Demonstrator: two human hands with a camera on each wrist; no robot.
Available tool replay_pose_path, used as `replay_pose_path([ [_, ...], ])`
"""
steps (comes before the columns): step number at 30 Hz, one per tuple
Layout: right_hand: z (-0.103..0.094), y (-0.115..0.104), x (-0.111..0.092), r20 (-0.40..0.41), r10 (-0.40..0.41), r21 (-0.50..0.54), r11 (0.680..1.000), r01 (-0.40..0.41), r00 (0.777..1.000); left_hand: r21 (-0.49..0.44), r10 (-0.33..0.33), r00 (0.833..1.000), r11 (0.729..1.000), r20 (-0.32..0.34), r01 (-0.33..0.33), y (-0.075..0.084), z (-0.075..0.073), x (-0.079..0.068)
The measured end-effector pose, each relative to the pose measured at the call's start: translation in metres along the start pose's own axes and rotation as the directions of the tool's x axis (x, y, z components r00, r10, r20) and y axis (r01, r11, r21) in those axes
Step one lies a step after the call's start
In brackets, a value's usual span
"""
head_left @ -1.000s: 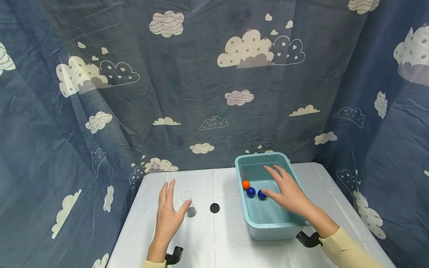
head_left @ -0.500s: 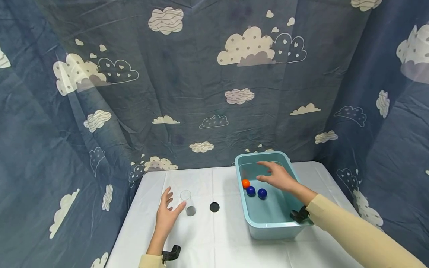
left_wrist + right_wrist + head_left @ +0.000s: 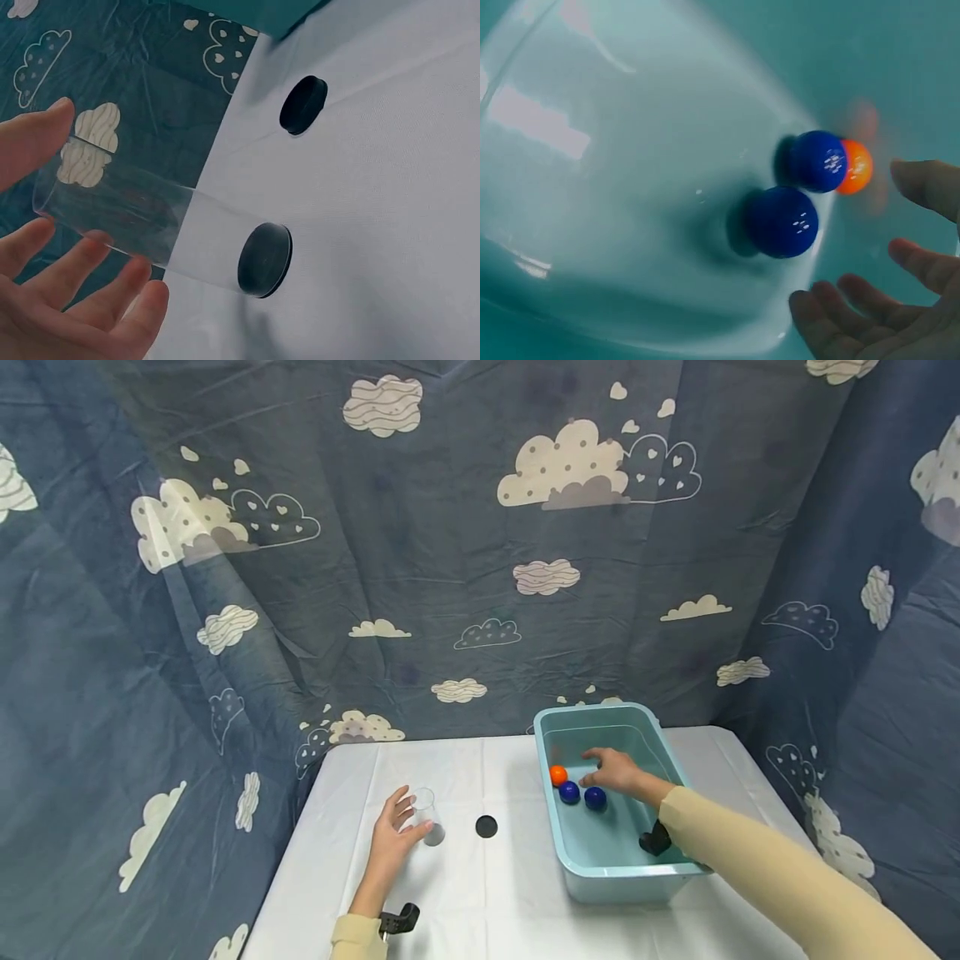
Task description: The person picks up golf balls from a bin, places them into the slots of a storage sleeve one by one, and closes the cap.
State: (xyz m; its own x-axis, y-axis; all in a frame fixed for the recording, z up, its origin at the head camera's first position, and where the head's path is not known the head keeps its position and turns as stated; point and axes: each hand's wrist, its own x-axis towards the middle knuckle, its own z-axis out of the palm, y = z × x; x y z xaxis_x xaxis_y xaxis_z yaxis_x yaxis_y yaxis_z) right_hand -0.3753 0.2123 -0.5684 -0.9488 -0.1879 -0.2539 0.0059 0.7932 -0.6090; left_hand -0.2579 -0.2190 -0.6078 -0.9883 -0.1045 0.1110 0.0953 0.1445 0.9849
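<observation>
My left hand (image 3: 392, 846) is beside a clear cylindrical container (image 3: 202, 225) with a dark base, standing on the white table. Its thumb and fingers are spread around the upper part, with fingertips right at the wall. Inside the teal bin (image 3: 626, 887), my right hand (image 3: 617, 773) reaches down with fingers apart and nothing between them. Two blue balls (image 3: 782, 222) and one orange ball (image 3: 857, 166) lie on the bin's floor near its left wall, close to the right fingertips.
A round black lid (image 3: 486, 827) lies on the white table (image 3: 517, 935) between the container and the bin. Dark blue cloth (image 3: 420, 568) with cloud prints hangs behind and along both sides.
My right hand has gone lower into the bin, toward the balls. The left hand has moved right, its fingers now around the clear container. The balls stay in place.
</observation>
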Motion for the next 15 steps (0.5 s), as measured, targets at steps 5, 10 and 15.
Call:
replay_pose_path([
  [5, 0.007, 0.004, 0.009, 0.053, 0.095, 0.007, 0.995, -0.095, 0.994, -0.012, -0.006, 1.0, 1.0, -0.017, 0.006, -0.004, 0.002, 0.004],
  [10, 0.012, 0.01, 0.014, 0.096, 0.17, -0.026, 0.985, -0.168, 0.981, -0.025, -0.005, 1.0, 1.0, 0.016, 0.006, 0.003, 0.004, 0.003],
  [15, 0.017, 0.014, 0.018, 0.098, 0.174, -0.022, 0.985, -0.173, 0.98, -0.005, -0.005, 0.998, 1.0, 0.069, 0.005, 0.01, 0.007, 0.003],
])
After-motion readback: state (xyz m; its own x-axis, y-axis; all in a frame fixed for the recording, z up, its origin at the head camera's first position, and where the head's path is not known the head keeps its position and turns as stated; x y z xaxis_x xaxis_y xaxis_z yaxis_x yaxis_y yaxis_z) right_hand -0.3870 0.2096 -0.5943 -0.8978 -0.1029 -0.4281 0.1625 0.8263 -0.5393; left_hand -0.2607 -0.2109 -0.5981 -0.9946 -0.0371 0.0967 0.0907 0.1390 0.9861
